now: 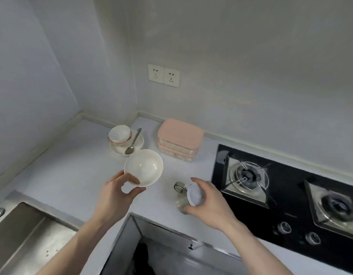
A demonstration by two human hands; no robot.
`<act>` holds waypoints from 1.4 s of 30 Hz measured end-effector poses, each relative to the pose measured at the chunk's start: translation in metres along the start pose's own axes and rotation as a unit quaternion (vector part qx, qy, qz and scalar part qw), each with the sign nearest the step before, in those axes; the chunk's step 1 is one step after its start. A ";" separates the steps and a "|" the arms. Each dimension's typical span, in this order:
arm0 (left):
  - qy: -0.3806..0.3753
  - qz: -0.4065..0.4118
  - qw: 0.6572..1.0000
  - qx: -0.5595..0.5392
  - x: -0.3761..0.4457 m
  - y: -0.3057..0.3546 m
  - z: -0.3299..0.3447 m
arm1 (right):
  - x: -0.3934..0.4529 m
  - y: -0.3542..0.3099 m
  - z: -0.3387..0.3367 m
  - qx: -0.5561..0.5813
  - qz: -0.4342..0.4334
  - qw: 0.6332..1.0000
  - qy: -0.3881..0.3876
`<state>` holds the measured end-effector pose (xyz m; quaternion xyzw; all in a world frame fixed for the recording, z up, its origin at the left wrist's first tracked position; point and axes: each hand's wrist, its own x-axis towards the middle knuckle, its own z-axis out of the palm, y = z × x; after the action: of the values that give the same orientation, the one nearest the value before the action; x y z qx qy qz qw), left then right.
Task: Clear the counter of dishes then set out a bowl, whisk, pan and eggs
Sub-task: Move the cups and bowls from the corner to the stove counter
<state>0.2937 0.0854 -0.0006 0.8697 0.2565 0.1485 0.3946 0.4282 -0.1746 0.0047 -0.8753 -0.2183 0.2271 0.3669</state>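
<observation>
Left hand (117, 192) pinching white bowl (144, 167) above counter (68, 175), right hand (208, 201) gripping lidded glass jar (188, 197); cup-saucer-spoon stack (125, 140) uncleared; whisk, pan, eggs not visible.

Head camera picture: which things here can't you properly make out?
- Glass jar: the right hand covers much of it; its contents cannot be told.
- Sink: cut off by the left and bottom edges.
- Stacked pink-lidded box: a pink cloth covers the top; contents blurred.
- Space under the counter: too dark.
</observation>
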 end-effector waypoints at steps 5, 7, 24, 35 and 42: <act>-0.066 0.044 0.995 -0.053 -0.044 0.093 0.078 | -0.111 0.063 -0.080 0.041 0.044 0.992 0.114; -0.099 0.046 0.992 -0.070 -0.064 0.122 0.104 | -0.150 0.089 -0.101 0.049 0.072 0.984 0.153; -0.339 0.207 0.913 -0.089 -0.174 0.320 0.288 | -0.385 0.247 -0.202 0.118 0.238 0.877 0.399; -0.401 0.221 0.887 -0.055 -0.189 0.409 0.446 | -0.417 0.358 -0.297 0.085 0.321 0.849 0.411; -0.398 0.223 0.890 0.017 -0.170 0.462 0.544 | -0.412 0.417 -0.355 0.067 0.354 0.847 0.391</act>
<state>0.5559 -0.5998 -0.0084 0.8967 -0.1200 -0.1304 0.4057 0.3857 -0.8589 0.0160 -0.8828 0.2838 -0.0050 0.3743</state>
